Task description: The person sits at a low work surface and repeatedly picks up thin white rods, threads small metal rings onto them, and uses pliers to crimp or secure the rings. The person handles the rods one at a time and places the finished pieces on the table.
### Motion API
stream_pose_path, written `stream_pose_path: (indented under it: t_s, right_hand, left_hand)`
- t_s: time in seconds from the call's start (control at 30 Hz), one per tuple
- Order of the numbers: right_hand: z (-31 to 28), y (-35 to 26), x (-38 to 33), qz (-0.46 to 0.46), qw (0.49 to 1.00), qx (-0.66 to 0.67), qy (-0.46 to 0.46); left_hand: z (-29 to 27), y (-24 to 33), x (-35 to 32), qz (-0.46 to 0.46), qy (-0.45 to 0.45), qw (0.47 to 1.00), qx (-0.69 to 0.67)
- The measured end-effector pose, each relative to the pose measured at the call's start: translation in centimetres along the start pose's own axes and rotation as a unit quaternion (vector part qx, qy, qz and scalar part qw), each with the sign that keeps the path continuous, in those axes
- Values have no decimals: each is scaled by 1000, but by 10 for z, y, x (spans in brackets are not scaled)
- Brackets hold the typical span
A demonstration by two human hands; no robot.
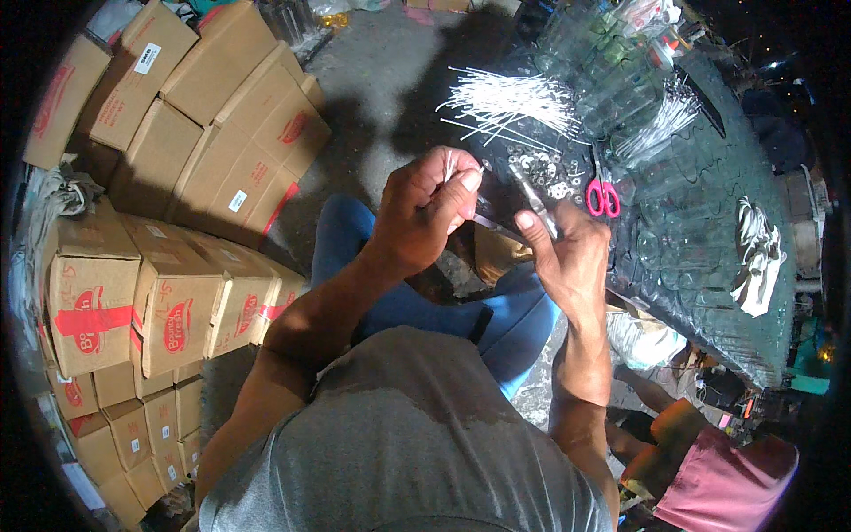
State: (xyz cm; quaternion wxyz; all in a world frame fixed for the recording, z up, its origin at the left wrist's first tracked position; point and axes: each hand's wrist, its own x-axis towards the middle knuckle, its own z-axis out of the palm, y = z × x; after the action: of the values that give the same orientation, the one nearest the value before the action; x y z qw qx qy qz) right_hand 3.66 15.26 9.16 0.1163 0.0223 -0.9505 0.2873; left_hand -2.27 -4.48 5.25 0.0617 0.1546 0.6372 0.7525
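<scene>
My left hand (424,208) is closed in a pinch around thin white wick-like strands (449,166), with a small metal disc (486,166) at its fingertips. My right hand (572,257) grips a metal pliers-like tool (534,197), whose jaws point up and away from me; its handles are partly hidden by the fingers. Beyond the tool lies a scatter of small metal discs (558,189) on the dark table top. Right of them are scissors (604,197) with pink handles. Farther off spreads a loose pile of white strands (510,99).
Clear glass jars (678,213) fill the right side of the table, with a second bundle of white strands (660,120) and a white cloth (756,257). Cardboard boxes (182,306) are stacked at left. At lower right is another person in a pink garment (727,479).
</scene>
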Motion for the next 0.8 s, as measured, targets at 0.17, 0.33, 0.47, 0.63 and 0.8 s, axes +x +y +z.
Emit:
stream_pose_path:
  t_s: [0.17,0.33,0.47,0.63,0.8]
  right_hand:
    - [9,15,-6,-125,988,-87,30]
    - [11,13,-2,-142,988,-54,31]
    - [14,15,1,-159,986,-8,48]
    - [12,9,1,-146,989,-3,40]
    - [13,5,0,-135,990,-3,38]
  left_hand:
    - [5,3,1,23,-15,999,-28]
    - [4,-2,0,-10,-26,999,-42]
    - [5,3,-1,-24,-34,999,-29]
    - [4,-3,-1,-12,-39,999,-22]
    - [4,-2,-3,28,-35,999,19]
